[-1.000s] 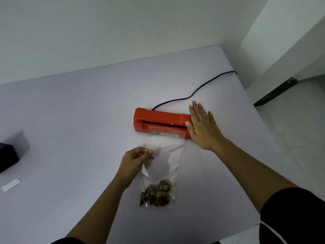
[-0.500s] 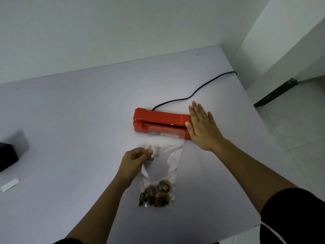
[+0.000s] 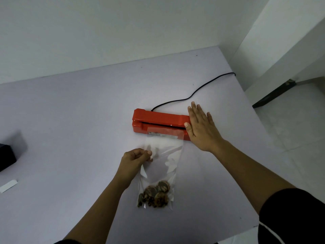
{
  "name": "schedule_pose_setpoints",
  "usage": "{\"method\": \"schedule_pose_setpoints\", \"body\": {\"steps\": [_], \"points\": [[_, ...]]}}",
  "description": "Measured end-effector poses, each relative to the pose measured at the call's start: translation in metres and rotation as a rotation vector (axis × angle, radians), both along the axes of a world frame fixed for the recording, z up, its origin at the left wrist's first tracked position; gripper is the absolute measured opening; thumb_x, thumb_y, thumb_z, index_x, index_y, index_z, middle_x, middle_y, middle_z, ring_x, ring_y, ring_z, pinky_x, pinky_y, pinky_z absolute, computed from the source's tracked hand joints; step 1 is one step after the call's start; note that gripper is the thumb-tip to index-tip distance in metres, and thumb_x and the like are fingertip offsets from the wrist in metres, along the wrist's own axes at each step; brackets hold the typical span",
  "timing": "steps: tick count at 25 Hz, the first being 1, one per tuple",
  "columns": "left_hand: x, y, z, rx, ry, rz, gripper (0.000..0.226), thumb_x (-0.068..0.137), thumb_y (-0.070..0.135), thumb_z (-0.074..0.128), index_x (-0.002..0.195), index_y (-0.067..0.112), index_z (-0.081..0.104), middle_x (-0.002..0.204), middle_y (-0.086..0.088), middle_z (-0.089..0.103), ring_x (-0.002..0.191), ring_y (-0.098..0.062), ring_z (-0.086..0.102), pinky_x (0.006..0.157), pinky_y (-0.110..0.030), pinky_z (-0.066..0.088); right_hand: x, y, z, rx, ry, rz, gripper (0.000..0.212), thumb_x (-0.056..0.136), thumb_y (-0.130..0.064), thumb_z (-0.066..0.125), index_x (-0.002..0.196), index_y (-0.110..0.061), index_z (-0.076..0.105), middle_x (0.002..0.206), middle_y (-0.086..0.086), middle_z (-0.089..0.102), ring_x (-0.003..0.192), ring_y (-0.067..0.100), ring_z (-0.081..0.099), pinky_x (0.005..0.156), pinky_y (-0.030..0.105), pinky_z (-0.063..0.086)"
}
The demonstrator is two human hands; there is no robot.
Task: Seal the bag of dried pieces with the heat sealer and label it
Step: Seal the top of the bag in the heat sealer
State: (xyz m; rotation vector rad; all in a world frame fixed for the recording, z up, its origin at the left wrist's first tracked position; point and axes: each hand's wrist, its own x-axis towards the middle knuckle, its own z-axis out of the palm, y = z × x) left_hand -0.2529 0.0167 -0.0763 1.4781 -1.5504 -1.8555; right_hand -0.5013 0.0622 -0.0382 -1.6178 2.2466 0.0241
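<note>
- The bag lies flat on the table, straight ahead of the person and between the two forearms. Its long axis runs away from the body, and its open end is tucked into the slot of the heat sealer.
- The heat sealer lies crosswise to the bag, its long axis running left to right. The bag's mouth meets the slot about square, right of the sealer's middle.
- The right hand is the nearer one to the sealer. It rests flat on the right end with the fingers straight, just beside the bag's right edge. Whether the bar is fully pressed down, I cannot tell.
- The left hand pinches the bag's left edge about halfway along, thumb and fingers curled on the film. The two hands are well apart.
- The bag is clear, thin and wrinkled, and most of it is empty. The dried pieces, brown and round, sit bunched at the closed end nearest the person, well away from the seal line.
- A black cord trails from the back of the sealer toward the table's far right edge.
- A white strip, possibly the label, lies at the far left beside a black box. It is closer to the left hand.
</note>
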Motion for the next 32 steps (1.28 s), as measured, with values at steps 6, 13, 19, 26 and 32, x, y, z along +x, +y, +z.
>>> {"method": "schedule_pose_setpoints", "body": {"steps": [6,13,19,26,32], "points": [[0.000,-0.001,-0.001,0.003,0.003,-0.003,0.021,0.086,0.022,0.064,0.076,0.007,0.074,0.070,0.001,0.072,0.070,-0.004,0.064,0.073,-0.022,0.045,0.000,0.000,0.001,-0.004,-0.005,0.008,0.060,0.099,-0.039,0.017,0.146,-0.012,-0.008,0.157,0.005,-0.015,0.144,0.019,-0.015,0.114,0.037,-0.008],[0.000,0.001,0.003,0.003,-0.015,-0.011,0.021,0.087,0.022,0.063,0.077,0.008,0.073,0.065,0.007,0.069,0.062,0.001,0.060,0.065,-0.018,0.043,-0.004,0.002,0.019,0.016,-0.036,0.072,0.063,0.099,-0.041,0.019,0.146,-0.010,-0.007,0.157,0.007,-0.014,0.144,0.019,-0.013,0.115,0.040,-0.009],[0.001,0.000,0.005,0.018,-0.028,0.001,0.019,0.086,0.022,0.064,0.078,0.008,0.073,0.072,0.002,0.070,0.072,-0.012,0.061,0.069,-0.022,0.045,-0.006,-0.002,0.075,-0.277,0.012,0.170,0.064,0.090,-0.044,0.046,0.142,-0.012,0.026,0.129,0.012,0.049,0.124,0.030,0.042,0.114,0.051,0.014],[0.001,-0.003,0.006,0.034,-0.051,-0.007,0.020,0.086,0.023,0.066,0.078,0.006,0.073,0.069,0.006,0.071,0.071,-0.012,0.061,0.071,-0.025,0.046,0.039,-0.053,0.135,-0.588,-0.617,0.028,0.071,0.072,-0.043,0.075,0.128,-0.021,0.037,0.103,-0.011,0.065,0.107,0.004,0.055,0.095,0.019,0.034],[0.001,-0.004,0.006,0.044,-0.058,-0.006,0.020,0.086,0.025,0.065,0.079,0.008,0.073,0.074,0.002,0.071,0.073,-0.013,0.063,0.072,-0.027,0.046,0.057,-0.084,0.132,-0.356,-0.897,0.109,0.056,0.096,-0.033,0.047,0.144,-0.029,0.020,0.148,-0.006,0.038,0.136,0.004,0.030,0.101,0.016,0.022]]}}
